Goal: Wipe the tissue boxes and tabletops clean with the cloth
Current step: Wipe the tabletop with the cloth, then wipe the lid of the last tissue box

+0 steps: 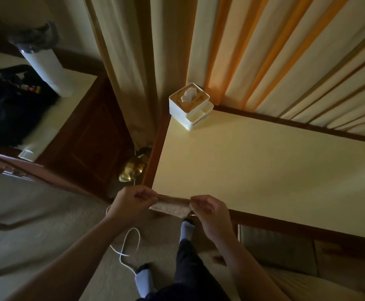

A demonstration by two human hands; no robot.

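- While the curtain hangs in pale and orange folds behind it, the tabletop, cream with a dark wooden border, fills the right half of the view.
- To the left stands a dark wooden cabinet with a pale top, and on it lie a dark bag and a white cylinder.
- The carpet spreads below, with a white cable looped on it near the person's socked feet.
- A brass-coloured lamp base sits on the floor between cabinet and table.
- The tissue box, white with a tissue poking from its top, stands on the far left corner of the tabletop, well apart from both hands.
- The left hand hovers at the near left corner of the table, fingers curled, pinching the left end of the cloth.
- The right hand is just beside it, fingers curled, pinching the right end.
- The cloth, a small pale folded strip, is stretched between the two hands, just over the table's near edge; whether it touches the surface cannot be told.
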